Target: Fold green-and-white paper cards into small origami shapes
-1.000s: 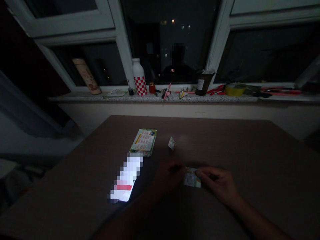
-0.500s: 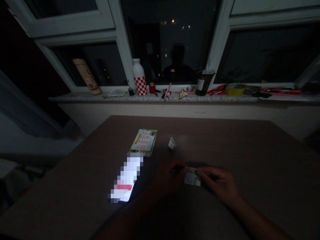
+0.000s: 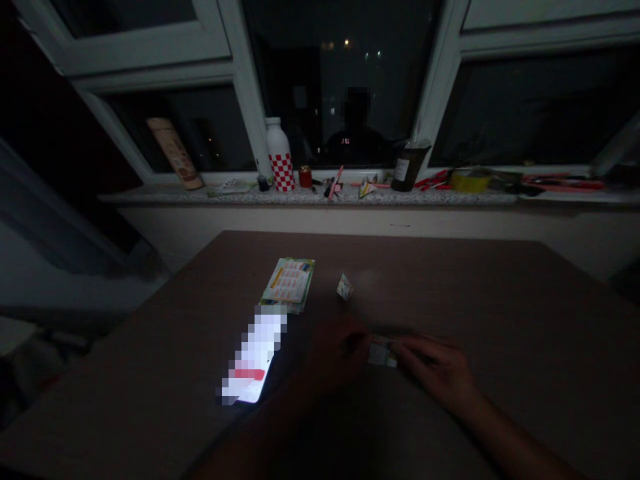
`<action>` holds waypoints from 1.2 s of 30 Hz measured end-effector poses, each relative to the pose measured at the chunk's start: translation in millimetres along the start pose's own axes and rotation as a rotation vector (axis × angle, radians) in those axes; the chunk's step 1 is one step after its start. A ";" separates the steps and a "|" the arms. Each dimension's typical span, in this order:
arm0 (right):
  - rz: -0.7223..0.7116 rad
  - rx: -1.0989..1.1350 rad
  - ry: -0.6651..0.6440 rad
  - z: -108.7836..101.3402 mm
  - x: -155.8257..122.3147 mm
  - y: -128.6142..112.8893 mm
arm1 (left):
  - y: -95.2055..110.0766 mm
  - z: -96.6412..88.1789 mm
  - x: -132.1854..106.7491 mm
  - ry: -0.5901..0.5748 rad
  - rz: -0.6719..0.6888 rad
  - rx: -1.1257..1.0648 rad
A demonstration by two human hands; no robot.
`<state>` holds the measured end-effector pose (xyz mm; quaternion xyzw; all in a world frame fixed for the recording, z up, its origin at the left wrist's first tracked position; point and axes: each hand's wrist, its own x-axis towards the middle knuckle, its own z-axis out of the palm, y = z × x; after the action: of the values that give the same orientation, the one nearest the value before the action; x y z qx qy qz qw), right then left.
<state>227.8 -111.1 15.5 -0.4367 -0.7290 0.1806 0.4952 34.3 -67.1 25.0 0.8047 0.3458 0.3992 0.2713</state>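
A small piece of printed paper point(image 3: 382, 352) is held between my two hands, low over the dark table. My left hand point(image 3: 340, 350), in deep shadow, pinches its left edge. At the right edge, the fingers of my right hand point(image 3: 440, 363) are closed on the same paper. Beyond my hands stands a small folded paper piece point(image 3: 344, 287) with a pointed top. To the left lies a stack of printed sheets point(image 3: 287, 283), and nearer to me a lit phone point(image 3: 253, 357) with its screen blurred out.
The table point(image 3: 500, 287) reaches toward a granite windowsill point(image 3: 310, 197). On the sill stand a tan tumbler point(image 3: 175, 153), a white bottle with red checks point(image 3: 280, 155), a small red jar point(image 3: 305, 176), a dark drink cup point(image 3: 406, 167) and yellow tape point(image 3: 470, 181).
The paper between my hands looks flatter and shorter, tilted away. My right fingers have moved slightly left along its edge. The phone, stack and folded piece are unmoved.
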 end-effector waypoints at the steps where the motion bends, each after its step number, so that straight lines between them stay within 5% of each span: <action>1: -0.003 0.000 0.002 0.3 0.1 -0.1 | 0.3 0.6 -0.3 0.010 -0.005 0.012; 12: 0.066 0.004 0.035 1.7 -1.8 6.9 | 2.9 0.7 0.3 -0.035 -0.213 -0.130; 19: -0.028 -0.058 0.027 5.7 -0.5 11.9 | -3.6 2.0 3.2 -0.047 -0.167 -0.055; 28: -0.158 -0.090 -0.096 11.3 9.0 -0.1 | -11.3 13.5 0.8 -0.180 0.145 -0.053; 36: -0.162 -0.160 -0.161 7.9 10.1 -5.0 | -5.3 15.6 0.5 -0.211 0.119 -0.142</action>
<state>217.2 -104.3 21.1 -0.3987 -0.8113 0.1158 0.4116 45.7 -66.0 13.1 0.8401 0.2377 0.3511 0.3383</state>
